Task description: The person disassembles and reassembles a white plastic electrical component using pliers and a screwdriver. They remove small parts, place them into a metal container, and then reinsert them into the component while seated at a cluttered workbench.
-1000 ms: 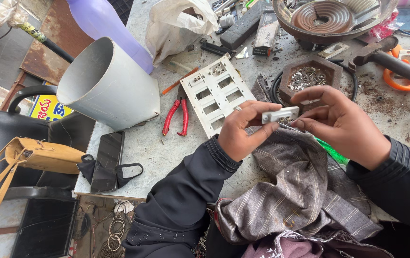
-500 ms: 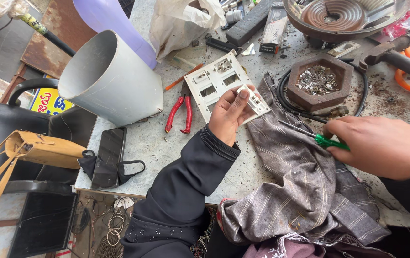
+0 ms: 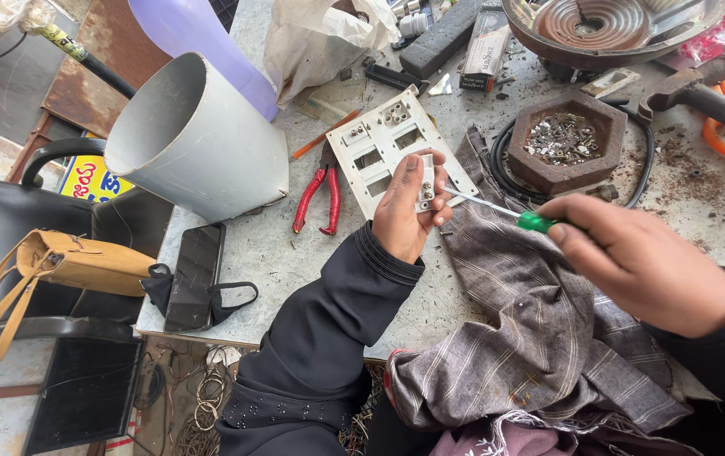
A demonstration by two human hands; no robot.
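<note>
Left hand (image 3: 405,207) is gripping a small white switch module (image 3: 427,186) above the worktop (image 3: 261,253). Right hand (image 3: 645,262) is holding a green-handled screwdriver (image 3: 514,215), tip touching the module.

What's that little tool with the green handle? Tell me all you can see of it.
The green-handled screwdriver has a thin, bright metal shaft and a translucent green plastic grip. It lies nearly level, tip pointing left. The right hand covers most of the grip. Its tip meets the small white plastic switch module, which the fingers of the left hand hold above the grey checked cloth.
</note>
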